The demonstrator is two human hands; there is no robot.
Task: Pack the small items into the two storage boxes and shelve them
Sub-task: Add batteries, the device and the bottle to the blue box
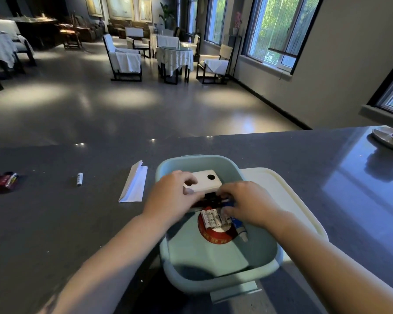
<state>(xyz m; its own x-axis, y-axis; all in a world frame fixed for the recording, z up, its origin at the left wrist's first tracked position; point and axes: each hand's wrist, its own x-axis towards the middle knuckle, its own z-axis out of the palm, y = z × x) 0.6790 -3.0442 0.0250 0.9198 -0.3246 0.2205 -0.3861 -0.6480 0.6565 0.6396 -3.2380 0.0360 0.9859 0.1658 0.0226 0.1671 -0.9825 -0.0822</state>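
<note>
head view: both hands are reaching into a pale green storage box (220, 264) sitting on a dark counter (55, 223), with the left hand (170, 196) curling its fingers onto a white block (204, 183) at the far end and the right hand (250, 202) pinching dark small items just beside that block. white batteries (211, 219), a red tape roll (213, 236) and a blue tube (239, 227) are lying inside the box, while a white lid (288, 196) is resting under its right side. a folded paper (134, 183), a lone battery (79, 179) and a red pack (1, 181) are lying on the counter to the left.
</note>
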